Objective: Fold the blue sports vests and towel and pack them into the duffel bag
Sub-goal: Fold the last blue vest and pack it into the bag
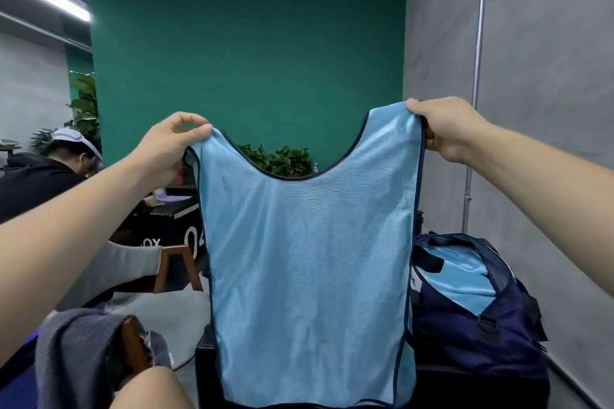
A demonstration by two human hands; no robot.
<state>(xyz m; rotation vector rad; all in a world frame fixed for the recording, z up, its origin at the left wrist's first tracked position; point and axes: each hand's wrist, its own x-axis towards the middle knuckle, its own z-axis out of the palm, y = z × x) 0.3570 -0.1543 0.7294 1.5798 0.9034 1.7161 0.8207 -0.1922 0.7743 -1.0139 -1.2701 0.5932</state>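
Head view looks straight at a light blue sports vest point(305, 242) that I hold up in the air in front of me, spread flat and hanging by its two shoulder straps. My left grip point(166, 146) pinches the left strap between thumb and forefinger, with the other fingers curled behind the cloth. My right grip point(445, 129) is clamped on the right strap, thumb on top and fingers wrapped round the dark navy trim. The vest's deep scooped neckline sits between my two hands, and its hem hangs low at the bottom of the frame, in front of the black desk point(481, 382). I cannot tell whether the hem touches it.

Just beside the vest's right edge, a navy duffel bag point(471, 319) stands on the desk with its top open. A folded piece of light blue fabric point(455, 279) lies inside the opening, and the bag's straps flop over its sides.

Down at the lower left, a grey towel point(76, 352) is draped over a brown wooden piece, well apart from the bag. Behind my left forearm another person point(43, 176) in a dark hooded top sits bent forward. Potted plants point(282, 161) show through the neckline, against a green wall point(246, 43).
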